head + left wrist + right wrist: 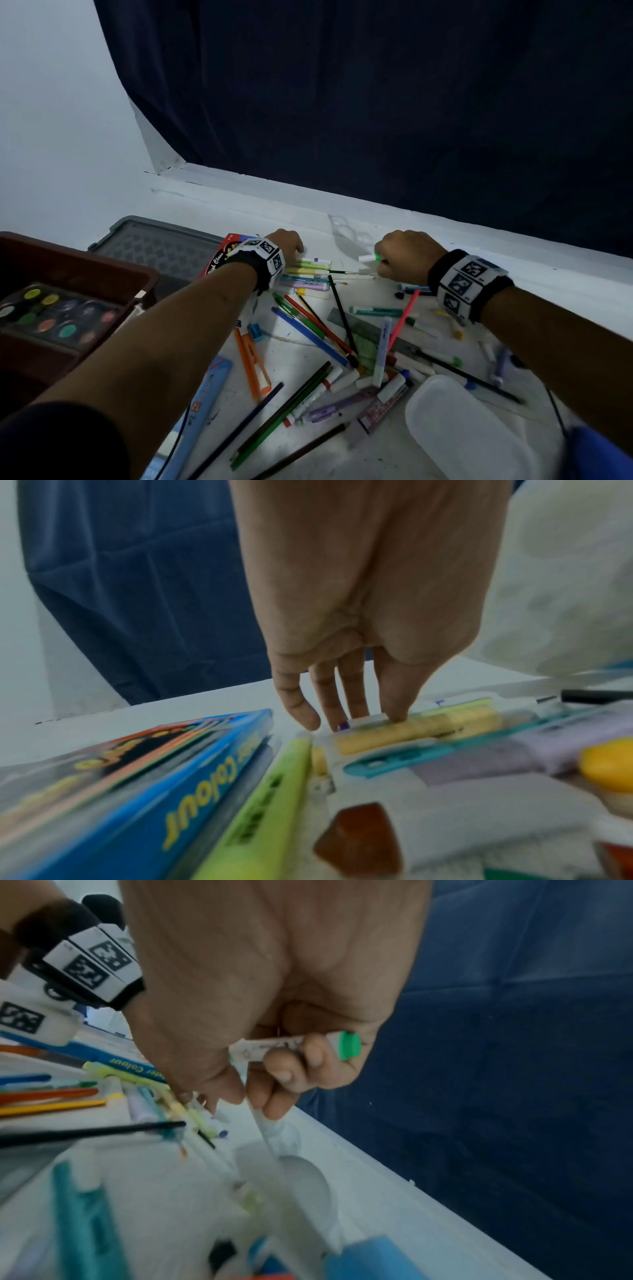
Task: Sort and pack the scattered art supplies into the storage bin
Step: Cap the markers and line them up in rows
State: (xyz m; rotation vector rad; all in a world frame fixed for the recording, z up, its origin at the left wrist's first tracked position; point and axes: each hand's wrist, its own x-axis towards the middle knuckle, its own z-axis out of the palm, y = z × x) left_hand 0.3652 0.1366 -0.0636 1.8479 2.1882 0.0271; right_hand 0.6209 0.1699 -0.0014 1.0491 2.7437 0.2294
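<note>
While gathering highlighters (310,270) at twelve o'clock on the surface (404,442), keep left fingers (394,702) straight, pressing them together. Hold right fingers (291,1069) curled round the marker (301,1045); drop into the bin (102,274) at nine o'clock.

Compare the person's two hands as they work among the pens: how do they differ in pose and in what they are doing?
The left hand has fairly straight fingers pressing down on a row of highlighters lying on the table; the right hand is curled round a white marker with a green cap. The left hand holds nothing up; the right holds its marker off the table. Both wear tagged wristbands and reach toward the table's far side.
</note>
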